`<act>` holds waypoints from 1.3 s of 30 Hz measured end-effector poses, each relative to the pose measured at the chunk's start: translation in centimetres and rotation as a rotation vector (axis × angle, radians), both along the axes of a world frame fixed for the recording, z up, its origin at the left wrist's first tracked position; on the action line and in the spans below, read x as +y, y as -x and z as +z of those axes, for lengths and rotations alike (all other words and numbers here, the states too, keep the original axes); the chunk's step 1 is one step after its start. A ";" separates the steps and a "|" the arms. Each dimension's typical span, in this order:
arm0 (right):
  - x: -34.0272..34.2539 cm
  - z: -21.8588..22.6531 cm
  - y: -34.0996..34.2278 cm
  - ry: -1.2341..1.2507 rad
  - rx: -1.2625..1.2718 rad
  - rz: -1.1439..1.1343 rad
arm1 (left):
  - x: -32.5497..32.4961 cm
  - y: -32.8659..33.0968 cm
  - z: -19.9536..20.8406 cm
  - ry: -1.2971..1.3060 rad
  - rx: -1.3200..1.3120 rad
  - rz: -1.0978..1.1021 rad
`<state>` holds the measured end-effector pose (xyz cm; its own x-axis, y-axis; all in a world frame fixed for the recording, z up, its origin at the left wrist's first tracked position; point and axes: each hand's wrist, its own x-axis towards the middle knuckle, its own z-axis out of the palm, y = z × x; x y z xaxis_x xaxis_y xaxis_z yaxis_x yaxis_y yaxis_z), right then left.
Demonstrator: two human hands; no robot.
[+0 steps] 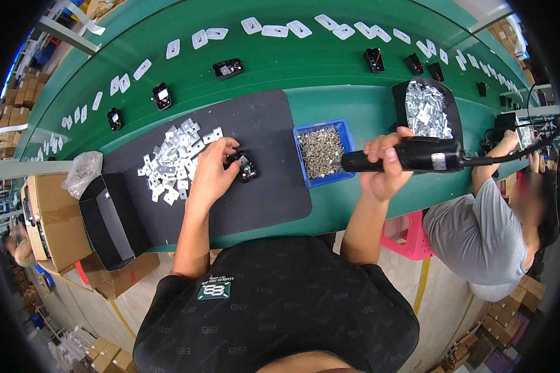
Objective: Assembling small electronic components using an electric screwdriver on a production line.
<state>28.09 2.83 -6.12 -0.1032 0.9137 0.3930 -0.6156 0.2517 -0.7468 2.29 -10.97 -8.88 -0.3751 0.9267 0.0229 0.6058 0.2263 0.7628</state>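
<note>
With left hand [210, 173] and right hand [386, 173] well apart, touches a small black casing [249, 169] with the left and grips a black corded power tool [424, 155] in the right. Sets thumb and fingertips against the casing's left side, partly hiding it; cannot tell a firm pinch from a light touch. Has that casing open on a dark grey mat [267, 202] over the green tabletop [361, 102], with small parts visible inside. Wraps the right fingers around the front half of the tool, holding it nearly level and pointing it left. Has its blunt end over the right rim of a blue tray [330, 180]; cannot tell contact from a small gap. Trails a black cable [494, 160] from the tool's rear off to the right. Has the tray, filled with small metal fasteners [319, 150], between the hands, just beside the mat's right edge. Has a loose heap of silver metal plates [175, 155] on the mat, just left of the left hand, and more silver plates [426, 112] in a black bin [457, 118] beyond the tool. Faces a green strip [305, 62] along the far side, bearing a row of white rectangular pieces [252, 25] and more black casings [228, 68], 3 of them toward the left. Has a co-worker [473, 236] in a grey shirt at the right, near a pink stool [410, 242].
</note>
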 end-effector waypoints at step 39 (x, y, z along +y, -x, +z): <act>-2.2 1.9 -1.6 -0.242 0.076 0.128 | 5.1 -10.5 -0.3 -0.366 -0.044 -0.462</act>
<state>29.65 0.61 -4.21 -0.1734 0.7738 0.6093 -0.7058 0.3338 -0.6248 12.81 -5.89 -9.14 0.0576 0.9289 0.3657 0.5446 -0.3363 0.7683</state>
